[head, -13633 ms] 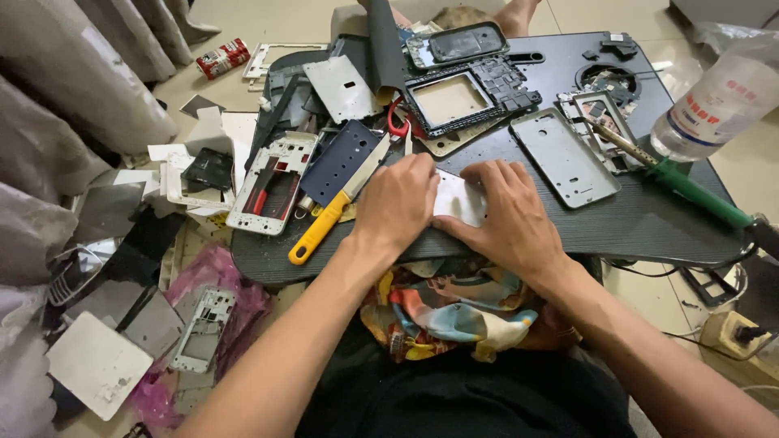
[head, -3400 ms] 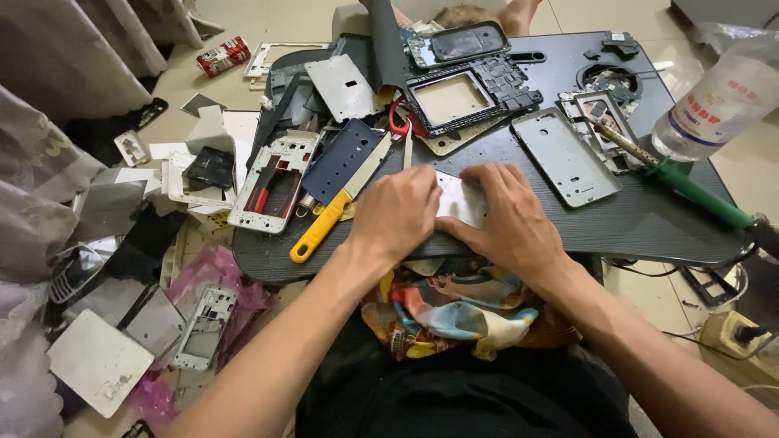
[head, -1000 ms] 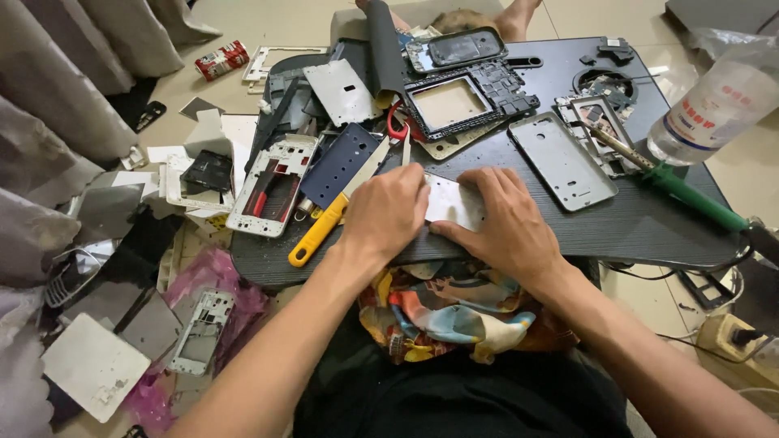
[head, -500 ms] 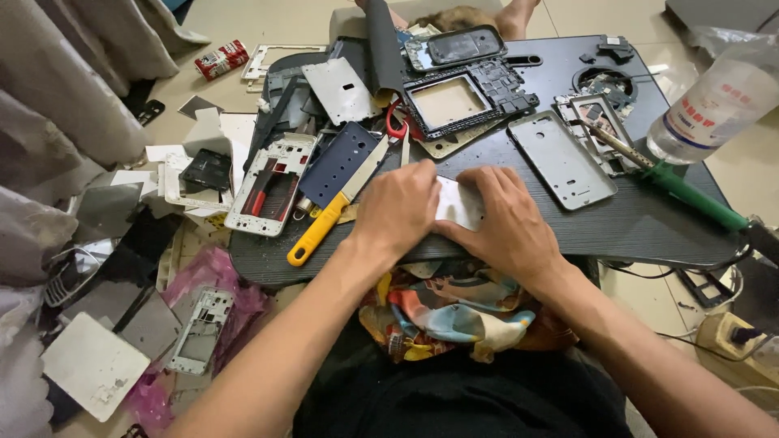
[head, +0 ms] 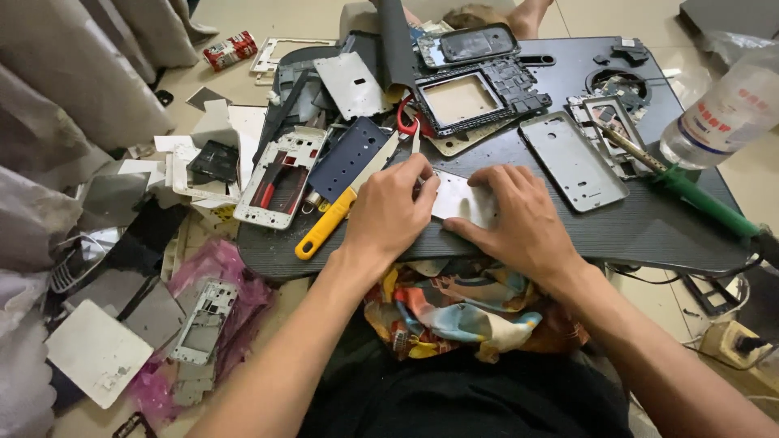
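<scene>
Both hands press on one thin silvery metal plate (head: 459,197) that lies flat near the front edge of the dark tabletop (head: 633,231). The left hand (head: 389,212) covers the plate's left end, fingers curled down over it, with a slim blade-like tool (head: 415,144) rising between the fingertips; how it is pinched is hard to make out. The right hand (head: 513,217) lies palm down, fingers spread flat, pinning the plate's right end. Both forearms come in from the bottom, meeting in a V over a many-coloured cloth (head: 462,312) on the lap.

Just left of the left hand lies one yellow-handled knife (head: 334,219), angled upward to the right. Beyond it sit one white phone frame (head: 280,175) and one dark blue plate (head: 349,158). To the right of the right hand lies one grey phone back (head: 573,161), then one green-handled soldering iron (head: 690,195) and one clear plastic bottle (head: 726,113). Farther back are one black frame with a tan centre (head: 466,101) and one red can (head: 230,50) on the floor.
</scene>
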